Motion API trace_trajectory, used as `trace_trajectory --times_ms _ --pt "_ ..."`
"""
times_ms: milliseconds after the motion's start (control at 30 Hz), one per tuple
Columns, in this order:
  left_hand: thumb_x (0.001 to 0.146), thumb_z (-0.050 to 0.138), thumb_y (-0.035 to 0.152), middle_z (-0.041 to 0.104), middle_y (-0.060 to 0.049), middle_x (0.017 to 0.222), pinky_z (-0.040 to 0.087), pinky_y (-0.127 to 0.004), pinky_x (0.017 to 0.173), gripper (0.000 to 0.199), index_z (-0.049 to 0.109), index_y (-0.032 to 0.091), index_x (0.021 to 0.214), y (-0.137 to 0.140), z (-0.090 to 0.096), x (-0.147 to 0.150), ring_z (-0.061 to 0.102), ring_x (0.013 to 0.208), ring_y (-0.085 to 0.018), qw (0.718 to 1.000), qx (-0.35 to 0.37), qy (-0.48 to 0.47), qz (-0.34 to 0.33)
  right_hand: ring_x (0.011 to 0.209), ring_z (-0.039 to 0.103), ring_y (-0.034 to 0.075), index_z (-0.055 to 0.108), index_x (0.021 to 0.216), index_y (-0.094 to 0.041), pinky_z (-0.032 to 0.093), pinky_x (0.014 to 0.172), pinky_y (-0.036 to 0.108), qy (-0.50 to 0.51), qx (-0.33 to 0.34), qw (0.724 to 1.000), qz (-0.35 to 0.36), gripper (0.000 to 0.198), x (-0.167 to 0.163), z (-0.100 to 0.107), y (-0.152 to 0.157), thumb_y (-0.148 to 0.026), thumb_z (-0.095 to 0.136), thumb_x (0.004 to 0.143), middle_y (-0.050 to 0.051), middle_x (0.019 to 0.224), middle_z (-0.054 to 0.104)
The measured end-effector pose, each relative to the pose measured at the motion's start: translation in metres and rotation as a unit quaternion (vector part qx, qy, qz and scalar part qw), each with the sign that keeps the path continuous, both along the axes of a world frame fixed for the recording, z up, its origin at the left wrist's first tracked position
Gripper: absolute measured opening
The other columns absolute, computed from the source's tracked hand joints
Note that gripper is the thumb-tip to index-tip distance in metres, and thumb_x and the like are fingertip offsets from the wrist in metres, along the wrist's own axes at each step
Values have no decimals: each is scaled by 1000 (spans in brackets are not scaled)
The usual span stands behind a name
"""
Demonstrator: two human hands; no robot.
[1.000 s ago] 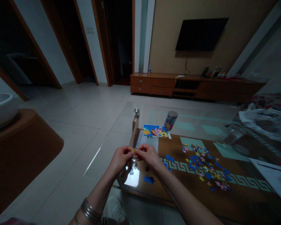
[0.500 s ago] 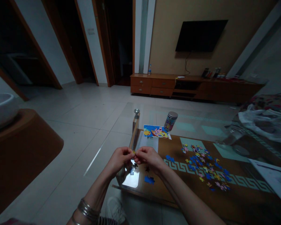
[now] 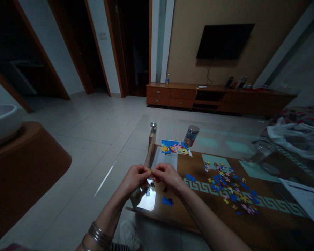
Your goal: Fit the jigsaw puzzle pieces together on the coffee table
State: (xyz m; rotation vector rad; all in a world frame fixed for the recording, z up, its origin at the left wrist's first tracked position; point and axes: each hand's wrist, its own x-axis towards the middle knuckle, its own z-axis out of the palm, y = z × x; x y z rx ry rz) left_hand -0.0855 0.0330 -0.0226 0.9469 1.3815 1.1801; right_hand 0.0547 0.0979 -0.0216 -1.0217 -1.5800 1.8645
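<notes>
My left hand (image 3: 136, 177) and my right hand (image 3: 166, 175) meet fingertip to fingertip above the near left corner of the glass table. Pinched between them is a small yellow puzzle piece (image 3: 150, 170), mostly covered by the fingers. Beneath the hands lie a few dark pieces. A joined blue puzzle section (image 3: 167, 201) rests just below my right hand, with another blue cluster (image 3: 190, 177) to its right. A loose heap of puzzle pieces (image 3: 231, 184), blue, yellow and pink, spreads over the table's right part. Farther back lies a cartoon picture card (image 3: 176, 147).
A tin with a metal lid (image 3: 191, 136) stands at the card's far edge. Toward the right are a clear glass jar (image 3: 261, 153), plastic bags (image 3: 295, 137) and a paper sheet (image 3: 306, 198). A brown stand (image 3: 34, 167) with a white basin (image 3: 2, 120) is at left.
Both hands stay in the same place, still pinching the yellow piece, with only slight finger movement. The whole view has shifted a little.
</notes>
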Motion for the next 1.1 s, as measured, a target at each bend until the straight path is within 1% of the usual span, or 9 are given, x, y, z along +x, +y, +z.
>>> trace_trajectory --times_ms 167,233,333,400,533,667,800,967,1100 --pt "64 69 27 54 1 50 30 -20 44 18 59 14 59 2 -1 1 44 43 -8 1000 7 -8 23 48 52 8 61 58 -18 40 49 21 9 -25 1000 -5 14 0 -1 2 -19 63 72 -1 52 60" --pt "67 69 33 55 0 53 32 -20 44 21 61 13 62 2 -3 2 46 43 -8 999 -4 -29 30 47 51 8 61 58 -18 41 49 21 8 -33 999 -16 16 0 -2 5 -22 64 73 -1 53 60" --pt "74 62 46 58 -2 61 39 -22 49 34 64 12 75 2 -5 1 50 49 -9 996 -6 -81 37 47 51 8 60 59 -18 41 48 21 7 -49 998 -42 18 0 -4 8 -24 63 76 0 56 61" --pt "74 62 50 59 -3 65 43 -22 53 39 65 12 83 2 -5 1 53 53 -10 993 -5 -110 47 48 52 8 61 61 -18 41 49 21 8 -60 997 -56 19 1 -6 9 -24 59 79 1 58 62" --pt "63 76 35 61 -4 69 47 -23 56 33 63 11 82 2 -4 0 55 57 -10 988 -13 -139 62 49 53 7 62 62 -17 42 50 21 10 -77 995 -70 25 1 -7 9 -23 53 85 2 60 63" --pt "59 76 22 61 -3 67 47 -22 54 26 61 12 77 4 -4 -1 55 54 -9 984 -14 -145 102 50 54 7 63 62 -17 43 52 21 11 -86 995 -57 26 0 -4 6 -21 52 86 3 62 63" --pt "61 73 19 62 -3 65 47 -22 54 21 61 12 76 5 -3 -3 56 53 -10 981 -17 -143 126 52 55 8 64 64 -19 45 53 22 12 -78 996 -40 21 -1 -2 3 -20 56 83 2 64 64" --pt "62 71 16 64 -3 68 47 -21 53 20 61 12 79 5 -1 -4 57 52 -10 979 -22 -137 146 55 56 10 64 66 -19 44 52 23 -5 -43 998 -34 16 0 -5 3 -26 61 80 3 64 64" --pt "62 71 18 64 -4 65 48 -22 54 22 59 11 79 4 -4 -1 59 55 -12 983 -34 -134 120 53 54 10 63 66 -18 42 49 22 -24 -2 999 -44 16 1 -8 10 -29 63 78 1 57 61"
